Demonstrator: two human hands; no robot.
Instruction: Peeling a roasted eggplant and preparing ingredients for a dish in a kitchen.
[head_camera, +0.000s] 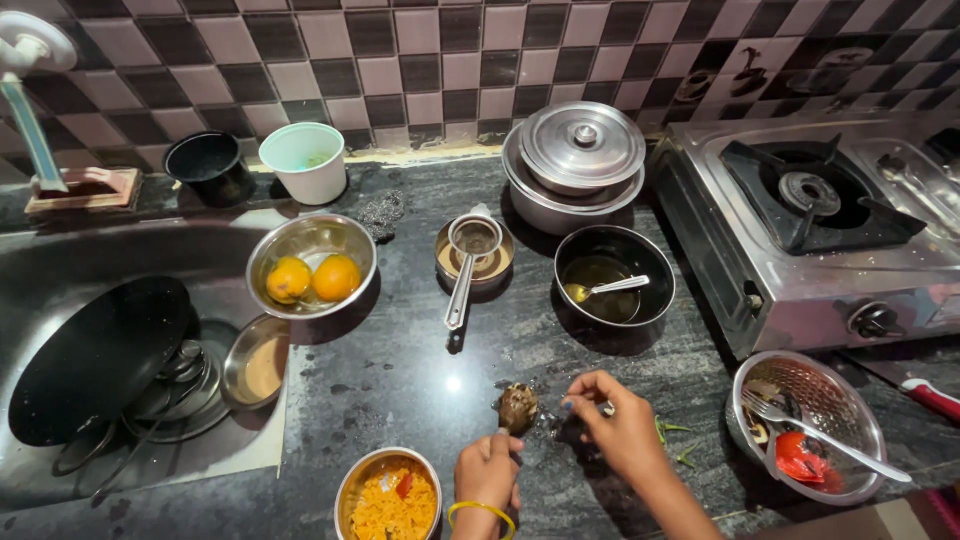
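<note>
My left hand (489, 474), with a yellow bangle on the wrist, rests on the dark stone counter (400, 370) and pinches the stem of a small brown, charred-looking round vegetable (518, 407). My right hand (612, 425) hovers just right of it, fingertips closed on a small dark scrap by the vegetable. A few green bits (672, 432) lie beside my right hand.
Near my left wrist stands a steel bowl of orange rice-like food (392, 500). A steel bowl with two oranges (312, 270), a strainer on a cup (474, 250), a bowl with oil and spoon (612, 285), a lidded pot (582, 160), a colander with a fork (810, 425), a gas stove (820, 210) and a sink with dishes (120, 370) surround me.
</note>
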